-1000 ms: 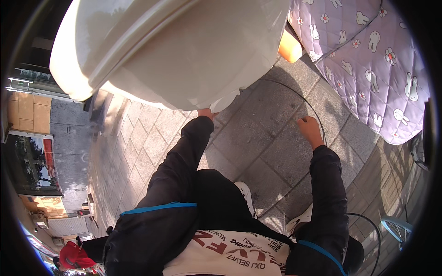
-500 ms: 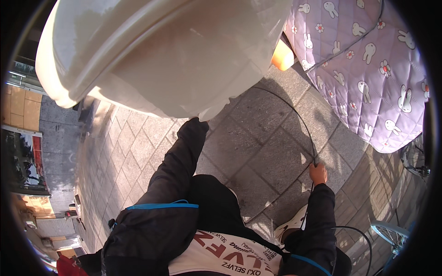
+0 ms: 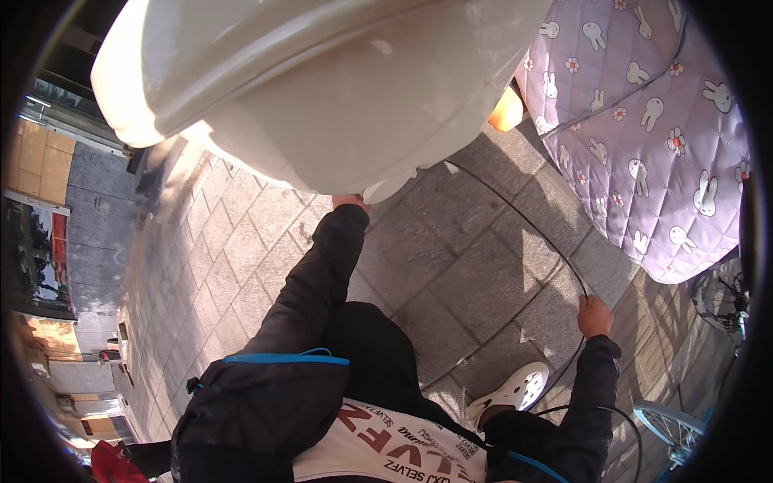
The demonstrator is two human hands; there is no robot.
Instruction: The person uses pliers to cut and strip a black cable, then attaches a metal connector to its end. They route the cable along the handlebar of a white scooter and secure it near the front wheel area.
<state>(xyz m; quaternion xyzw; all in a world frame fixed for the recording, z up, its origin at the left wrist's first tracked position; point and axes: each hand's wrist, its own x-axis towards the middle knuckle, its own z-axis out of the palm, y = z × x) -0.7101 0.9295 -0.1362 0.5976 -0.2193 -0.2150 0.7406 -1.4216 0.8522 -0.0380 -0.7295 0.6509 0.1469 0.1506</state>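
Note:
My right hand (image 3: 595, 316) is closed around a thin black cable (image 3: 525, 212), out to the right above the paving. From the hand the cable runs up and left until it passes behind a large glossy cream-white plastic shell (image 3: 346, 105); its other end trails down past my right sleeve. My left arm stretches forward, and only the wrist and back of my left hand (image 3: 351, 200) show below the shell's lower edge. Its fingers are hidden, so what they hold cannot be made out. A pale white piece (image 3: 388, 187) juts out right beside that hand.
A quilted lilac cover (image 3: 636, 137) with rabbits and flowers hangs at the upper right, a dark cord across it. Near its left edge is an orange object (image 3: 506, 110). A light-blue bicycle wheel (image 3: 675, 424) stands lower right. My white clog (image 3: 519, 388) rests on grey paving (image 3: 451, 258).
My right hand has moved right and slightly down, drawing the cable with it. More of my left wrist shows below the shell. The white clog has come further into sight.

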